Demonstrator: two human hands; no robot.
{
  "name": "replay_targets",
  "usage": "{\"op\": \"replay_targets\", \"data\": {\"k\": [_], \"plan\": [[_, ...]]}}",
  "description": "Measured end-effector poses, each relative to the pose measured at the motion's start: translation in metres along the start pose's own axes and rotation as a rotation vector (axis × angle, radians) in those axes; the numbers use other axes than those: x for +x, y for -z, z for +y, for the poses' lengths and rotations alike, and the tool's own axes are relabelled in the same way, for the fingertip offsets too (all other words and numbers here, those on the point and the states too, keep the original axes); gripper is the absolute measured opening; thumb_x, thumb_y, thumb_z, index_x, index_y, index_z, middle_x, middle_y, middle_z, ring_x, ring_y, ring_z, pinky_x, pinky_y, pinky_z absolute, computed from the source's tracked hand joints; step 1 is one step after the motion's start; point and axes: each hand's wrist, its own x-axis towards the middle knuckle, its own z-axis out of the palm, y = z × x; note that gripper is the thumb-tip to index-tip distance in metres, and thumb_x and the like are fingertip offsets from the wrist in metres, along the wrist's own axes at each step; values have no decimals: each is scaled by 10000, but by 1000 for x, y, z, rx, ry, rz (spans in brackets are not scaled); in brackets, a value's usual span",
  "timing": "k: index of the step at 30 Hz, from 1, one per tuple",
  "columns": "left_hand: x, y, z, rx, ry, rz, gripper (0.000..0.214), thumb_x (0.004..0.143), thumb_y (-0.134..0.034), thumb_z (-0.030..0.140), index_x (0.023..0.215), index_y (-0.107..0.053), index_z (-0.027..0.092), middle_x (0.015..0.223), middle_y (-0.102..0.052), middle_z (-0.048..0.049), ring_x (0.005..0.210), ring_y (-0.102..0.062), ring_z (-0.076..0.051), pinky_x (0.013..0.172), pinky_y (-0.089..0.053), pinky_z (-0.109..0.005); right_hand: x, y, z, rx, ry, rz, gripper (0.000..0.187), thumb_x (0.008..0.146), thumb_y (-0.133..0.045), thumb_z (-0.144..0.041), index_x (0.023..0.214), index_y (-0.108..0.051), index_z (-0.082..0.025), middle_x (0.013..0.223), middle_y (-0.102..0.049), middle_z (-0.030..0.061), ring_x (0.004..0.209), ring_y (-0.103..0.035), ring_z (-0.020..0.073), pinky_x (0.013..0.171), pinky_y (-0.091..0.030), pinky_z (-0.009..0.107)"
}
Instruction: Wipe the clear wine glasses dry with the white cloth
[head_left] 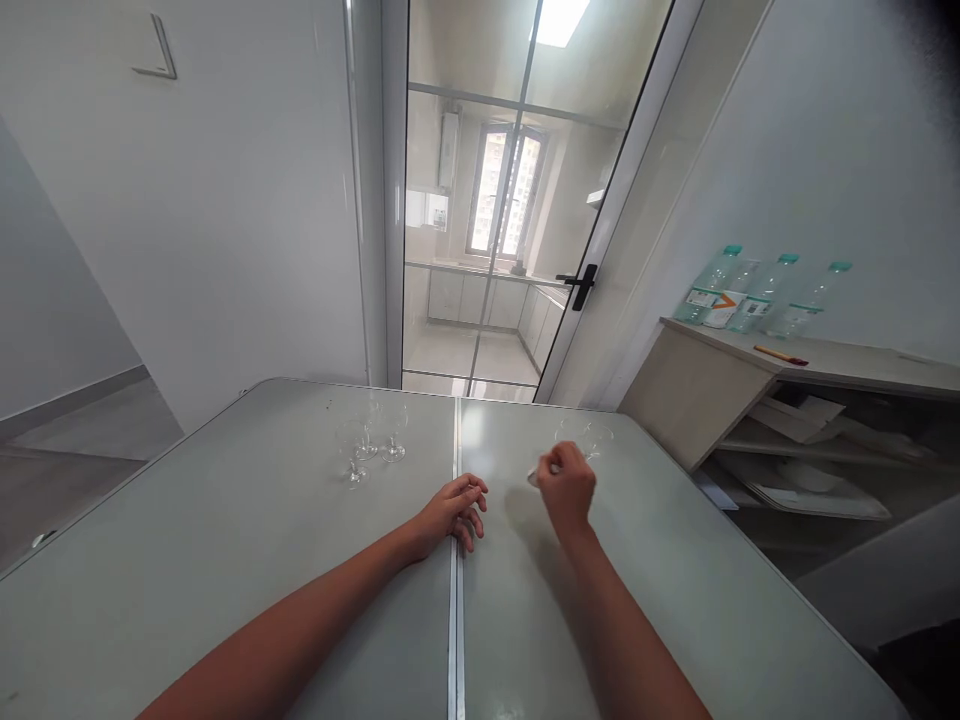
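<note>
Grey worktop [225, 540], seam down the centre. Left hand [452, 512] resting at the seam, fingers loosely curled, empty. Right hand [568, 487] closed on a small pale thing [533, 478], with clear glasses [586, 436] just beyond at 12 o'clock. Nearly invisible, top-heavy, likely to topple at a careless forward nudge.

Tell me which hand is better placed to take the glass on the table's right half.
Right. The right hand sits curled just before that glass; the left hand rests at the table seam, farther off.
</note>
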Motion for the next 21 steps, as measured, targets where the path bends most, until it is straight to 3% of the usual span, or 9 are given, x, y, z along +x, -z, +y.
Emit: {"op": "replay_targets", "data": {"k": [4,6,9,12,16,19,21], "plan": [[6,6,-7,-103,-9,74,353,843,-665,484,1010,-537,201,891,-552,-13,565,-614,-124,387,-492,-221,6,-8,-83,215,246,-250,113,929,-497,-266,974,-594,-230,734,-576,7,638,-516,176,633,-335,265],[11,10,-12,-163,9,155,326,805,-698,436,939,-536,187,830,-571,-8,516,-580,-110,376,-457,-214,15,-18,-120,219,366,-413,250,947,-513,-269,1187,-578,-241,743,-597,-4,635,-515,172,617,-292,259],[17,15,-20,-199,9,200,301,779,-707,407,885,-566,163,703,-569,-5,484,-541,-104,388,-419,-206,24,-42,-162,231,477,-530,502,896,-628,-243,1376,-491,-300,823,-651,-19,682,-534,164,615,-252,241],[17,15,-21,-214,-34,203,323,798,-685,444,923,-596,159,672,-577,-9,508,-547,-114,409,-404,-210,25,-69,-186,236,510,-607,500,838,-726,-232,1301,-542,-280,718,-611,-60,649,-513,139,628,-248,221],[13,11,-16,-204,-66,203,339,821,-671,476,932,-599,164,695,-590,-12,519,-546,-120,412,-400,-225,19,-94,-194,242,471,-651,257,807,-754,-171,1010,-602,-218,613,-523,-90,597,-486,112,656,-274,216],[12,10,-17,-175,-75,213,332,820,-684,461,937,-605,161,698,-597,-14,522,-557,-134,402,-405,-239,19,-97,-194,255,418,-638,151,825,-712,-159,840,-573,-218,621,-545,-69,607,-511,122,637,-280,222],[13,12,-18,-197,-61,198,298,799,-709,402,943,-618,158,693,-594,-12,532,-567,-137,408,-411,-238,23,-87,-190,280,374,-608,119,858,-663,-188,810,-560,-225,651,-575,-47,622,-529,138,620,-287,233]]}}
